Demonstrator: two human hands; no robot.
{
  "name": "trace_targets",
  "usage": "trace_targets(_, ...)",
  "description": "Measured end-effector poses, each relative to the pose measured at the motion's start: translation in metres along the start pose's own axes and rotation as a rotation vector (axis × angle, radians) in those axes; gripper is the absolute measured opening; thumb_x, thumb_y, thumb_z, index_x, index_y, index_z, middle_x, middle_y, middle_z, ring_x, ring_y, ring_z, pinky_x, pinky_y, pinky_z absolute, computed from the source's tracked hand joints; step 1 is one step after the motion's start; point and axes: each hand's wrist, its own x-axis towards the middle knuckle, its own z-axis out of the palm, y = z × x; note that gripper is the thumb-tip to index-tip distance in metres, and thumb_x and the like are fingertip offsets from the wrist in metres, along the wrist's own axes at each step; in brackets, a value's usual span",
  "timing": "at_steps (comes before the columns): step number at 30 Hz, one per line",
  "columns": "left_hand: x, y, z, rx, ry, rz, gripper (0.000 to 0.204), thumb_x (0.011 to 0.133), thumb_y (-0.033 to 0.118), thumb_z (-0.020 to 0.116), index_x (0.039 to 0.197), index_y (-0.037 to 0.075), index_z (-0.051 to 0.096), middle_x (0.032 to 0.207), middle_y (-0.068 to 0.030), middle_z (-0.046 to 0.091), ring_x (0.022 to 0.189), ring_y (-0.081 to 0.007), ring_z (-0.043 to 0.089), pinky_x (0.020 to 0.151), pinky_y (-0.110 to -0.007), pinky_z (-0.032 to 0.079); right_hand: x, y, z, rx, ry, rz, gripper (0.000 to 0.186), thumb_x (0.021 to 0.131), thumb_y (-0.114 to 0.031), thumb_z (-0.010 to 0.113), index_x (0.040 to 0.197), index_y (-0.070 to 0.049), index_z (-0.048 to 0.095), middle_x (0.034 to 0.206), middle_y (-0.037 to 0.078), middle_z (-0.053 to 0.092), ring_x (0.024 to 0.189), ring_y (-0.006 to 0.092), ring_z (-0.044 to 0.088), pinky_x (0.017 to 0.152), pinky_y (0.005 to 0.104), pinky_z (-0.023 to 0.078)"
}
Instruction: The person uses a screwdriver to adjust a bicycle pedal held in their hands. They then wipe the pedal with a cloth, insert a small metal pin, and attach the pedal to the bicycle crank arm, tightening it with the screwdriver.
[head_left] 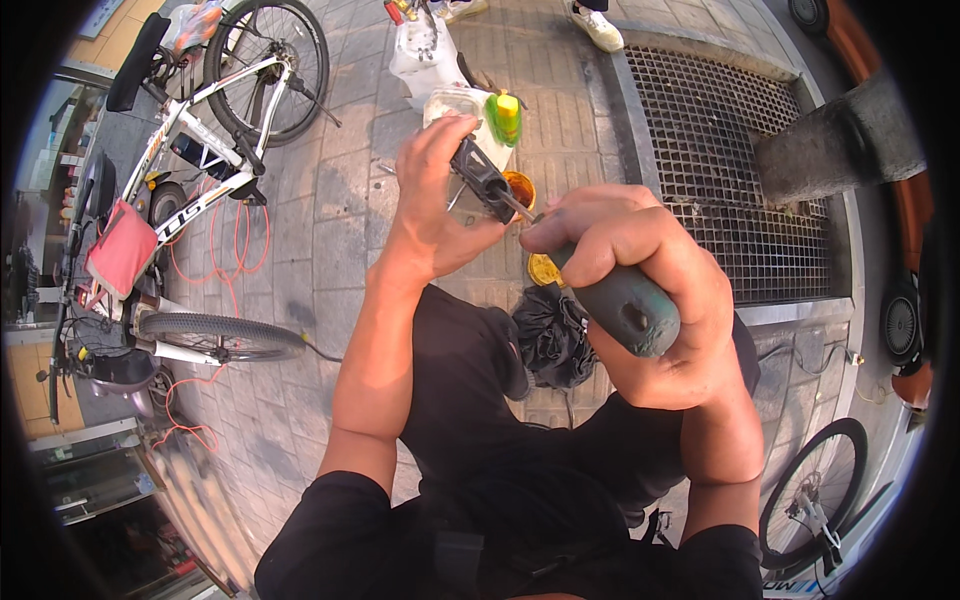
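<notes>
From the head camera we look down on both our hands raised over a paved pavement. Our left hand is clenched around a small dark metal bicycle part, fingers wrapped over its top and thumb beneath. Our right hand grips the thick green handle of a screwdriver in a full fist, and the thin shaft runs up and left until its tip meets the part just beside our left palm.

We judge the part to be stiff, hard and fairly light, probably a little greasy, so it is best pinched across its flat sides, close to where the tip bears. The screwdriver handle looks worn and rounded, which could let it twist in the palm; a whole-fist hold near its end suits it.

Below the hands lie a crumpled black rag and small orange caps. Further off stand a green and yellow bottle and a white plastic container. A white-framed bicycle rests upside down to the left, with an orange cable beside it, and a metal drain grate sits to the right.
</notes>
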Motion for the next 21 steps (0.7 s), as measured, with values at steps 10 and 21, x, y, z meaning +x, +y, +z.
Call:
trace_targets(10, 0.0, -0.001, 0.001, 0.008, -0.034, 0.003, 0.107, 0.062, 0.013, 0.096, 0.158, 0.01, 0.048, 0.155, -0.017, 0.051, 0.147, -0.0393, 0.047, 0.123, -0.052, 0.034, 0.0, -0.002, -0.004, 0.003, -0.073, 0.016, 0.03, 0.071, 0.001, 0.069, 0.101, -0.005, 0.073, 0.11, 0.013, 0.076, 0.115, 0.038, 0.07, 0.107, 0.0503, 0.052)
trace_targets(21, 0.003, 0.006, -0.002, 0.008, -0.078, -0.011, 0.106, 0.061, 0.01, 0.096, 0.156, 0.009, 0.049, 0.152, -0.0166, 0.052, 0.145, -0.04, 0.048, 0.123, -0.051, 0.035, -0.003, -0.003, -0.006, -0.084, -0.188, -0.003, 0.033, 0.068, -0.006, 0.075, 0.101, -0.01, 0.076, 0.112, 0.009, 0.075, 0.121, 0.0391, 0.069, 0.101, 0.0482, 0.055)
